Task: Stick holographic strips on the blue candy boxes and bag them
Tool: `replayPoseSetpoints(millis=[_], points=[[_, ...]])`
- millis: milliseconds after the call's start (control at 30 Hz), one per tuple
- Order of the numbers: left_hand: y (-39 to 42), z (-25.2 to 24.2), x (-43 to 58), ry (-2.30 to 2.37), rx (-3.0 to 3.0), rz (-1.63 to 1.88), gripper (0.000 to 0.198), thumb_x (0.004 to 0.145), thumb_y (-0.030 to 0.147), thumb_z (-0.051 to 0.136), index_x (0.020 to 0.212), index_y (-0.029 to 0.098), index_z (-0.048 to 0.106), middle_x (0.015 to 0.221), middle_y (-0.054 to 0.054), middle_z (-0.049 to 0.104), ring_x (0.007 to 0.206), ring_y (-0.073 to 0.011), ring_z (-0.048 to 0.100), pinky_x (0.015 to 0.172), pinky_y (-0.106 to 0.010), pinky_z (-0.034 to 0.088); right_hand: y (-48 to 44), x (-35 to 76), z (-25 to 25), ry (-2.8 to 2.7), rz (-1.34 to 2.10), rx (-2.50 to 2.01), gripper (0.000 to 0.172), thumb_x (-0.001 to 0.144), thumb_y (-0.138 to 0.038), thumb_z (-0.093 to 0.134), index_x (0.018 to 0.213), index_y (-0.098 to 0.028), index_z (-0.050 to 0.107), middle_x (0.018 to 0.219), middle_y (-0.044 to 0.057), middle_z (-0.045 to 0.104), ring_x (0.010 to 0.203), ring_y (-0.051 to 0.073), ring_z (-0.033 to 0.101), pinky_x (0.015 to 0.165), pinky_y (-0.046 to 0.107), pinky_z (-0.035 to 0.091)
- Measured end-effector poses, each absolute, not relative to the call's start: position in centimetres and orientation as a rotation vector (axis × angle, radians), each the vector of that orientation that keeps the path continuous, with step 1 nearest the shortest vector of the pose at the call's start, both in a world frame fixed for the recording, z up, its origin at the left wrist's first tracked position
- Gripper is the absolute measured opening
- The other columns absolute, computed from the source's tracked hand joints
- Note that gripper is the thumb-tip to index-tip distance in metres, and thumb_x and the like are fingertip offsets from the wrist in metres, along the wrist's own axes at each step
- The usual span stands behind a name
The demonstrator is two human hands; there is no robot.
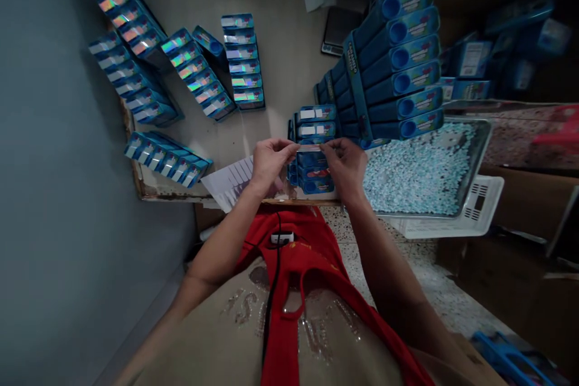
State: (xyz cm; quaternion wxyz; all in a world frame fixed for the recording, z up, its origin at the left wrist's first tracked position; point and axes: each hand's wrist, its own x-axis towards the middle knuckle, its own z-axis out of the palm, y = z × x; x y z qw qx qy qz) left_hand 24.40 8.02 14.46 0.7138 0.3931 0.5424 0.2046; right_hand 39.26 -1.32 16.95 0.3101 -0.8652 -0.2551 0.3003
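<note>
My left hand (268, 163) and my right hand (346, 166) are both pinched on the ends of a small clear sticker strip (310, 148), held stretched between them. Directly beneath it lies a short row of blue boxes (315, 122) at the table's near edge, the two farthest with white labels on top. A white sheet of backing paper (228, 184) with label slots lies under my left wrist.
Rows of blue boxes with shiny labels (201, 75) lie across the table's left and middle. A tall stack of blue boxes (391, 66) stands on the right beside a metal tray (479, 151) of small pale pieces over a white basket (484, 205). A scale (339, 30) sits behind.
</note>
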Motion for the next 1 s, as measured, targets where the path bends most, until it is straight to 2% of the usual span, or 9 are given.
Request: replayPoseSetpoints(millis=[200, 333, 433, 567, 633, 733, 800, 900, 1000], points=[[6.9, 12.6, 25.1, 1.202, 0.715, 0.449, 0.033, 0.068, 0.042, 0.090, 0.082, 0.015, 0.077, 0.076, -0.004, 0.073, 0.068, -0.0123, 0.064, 0.069, -0.027, 0.053, -0.2, 39.7, 16.5, -0.636, 0.769, -2.392, 0.028, 0.086, -0.048, 0.073, 0.085, -0.021, 0.065, 0.063, -0.004, 0.059, 0.059, 0.015, 0.056, 0.060, 0.028, 0.037], [5.3, 10.0, 26.0, 1.252, 0.574, 0.506, 0.052, 0.069, 0.046, 0.092, 0.110, 0.020, 0.075, 0.096, -0.003, 0.075, 0.084, -0.0153, 0.070, 0.077, -0.027, 0.054, 0.0, 40.3, 16.3, -0.520, 0.753, -2.405, 0.041, 0.072, -0.045, 0.086, 0.086, -0.023, 0.054, 0.062, -0.008, 0.055, 0.060, 0.016, 0.057, 0.059, 0.028, 0.038], [4.8, 8.7, 26.2, 1.354, 0.615, 0.493, 0.064, 0.072, 0.046, 0.092, 0.126, 0.023, 0.068, 0.094, -0.002, 0.072, 0.084, -0.0154, 0.070, 0.072, -0.025, 0.051, -0.7, 40.2, 16.3, -0.505, 0.802, -2.280, 0.035, 0.079, -0.047, 0.079, 0.089, -0.024, 0.054, 0.061, -0.008, 0.053, 0.058, 0.016, 0.058, 0.056, 0.027, 0.040], [4.7, 10.8, 24.9, 1.501, 0.982, 0.652, 0.040, 0.086, 0.053, 0.079, 0.108, 0.020, 0.072, 0.092, -0.004, 0.073, 0.085, -0.0155, 0.068, 0.075, -0.025, 0.051, -1.8, 39.6, 16.7, -0.431, 0.760, -2.121, 0.040, 0.084, -0.058, 0.076, 0.092, -0.025, 0.053, 0.062, -0.008, 0.052, 0.058, 0.015, 0.057, 0.054, 0.028, 0.045], [4.4, 13.3, 23.8, 1.386, 1.120, 0.636, 0.040, 0.089, 0.057, 0.074, 0.105, 0.020, 0.075, 0.094, -0.006, 0.075, 0.083, -0.0158, 0.068, 0.075, -0.026, 0.052, -1.9, 39.4, 16.9, -0.405, 0.728, -2.076, 0.044, 0.083, -0.060, 0.077, 0.092, -0.025, 0.053, 0.062, -0.008, 0.051, 0.058, 0.015, 0.056, 0.055, 0.028, 0.047], [3.4, 16.9, 22.7, 1.110, 1.171, 0.406, 0.052, 0.076, 0.060, 0.085, 0.108, 0.019, 0.079, 0.094, -0.007, 0.079, 0.072, -0.0156, 0.067, 0.067, -0.027, 0.052, -1.6, 38.9, 17.5, -0.399, 0.698, -2.049, 0.046, 0.082, -0.062, 0.077, 0.090, -0.025, 0.052, 0.062, -0.008, 0.050, 0.058, 0.013, 0.055, 0.054, 0.027, 0.047], [2.8, 18.1, 22.6, 1.066, 1.135, 0.314, 0.052, 0.069, 0.059, 0.090, 0.098, 0.018, 0.080, 0.085, -0.006, 0.078, 0.064, -0.0148, 0.065, 0.060, -0.026, 0.050, -1.4, 38.5, 18.0, -0.391, 0.697, -2.044, 0.047, 0.081, -0.062, 0.078, 0.087, -0.025, 0.051, 0.061, -0.009, 0.050, 0.055, 0.012, 0.052, 0.052, 0.026, 0.045], [2.6, 18.2, 22.6, 1.098, 1.021, 0.280, 0.045, 0.072, 0.060, 0.086, 0.079, 0.017, 0.075, 0.067, -0.003, 0.070, 0.055, -0.0134, 0.060, 0.051, -0.025, 0.045, -1.9, 38.2, 18.5, -0.378, 0.772, -2.005, 0.046, 0.080, -0.061, 0.080, 0.088, -0.025, 0.052, 0.062, -0.008, 0.054, 0.054, 0.011, 0.053, 0.052, 0.026, 0.046], [3.4, 17.6, 22.0, 1.083, 1.000, 0.240, 0.040, 0.076, 0.056, 0.084, 0.075, 0.018, 0.072, 0.060, 0.000, 0.064, 0.050, -0.0118, 0.056, 0.049, -0.024, 0.043, -3.2, 38.3, 18.5, -0.402, 0.947, -1.880, 0.053, 0.068, -0.053, 0.089, 0.096, -0.025, 0.055, 0.070, -0.006, 0.065, 0.063, 0.014, 0.065, 0.060, 0.028, 0.054]])
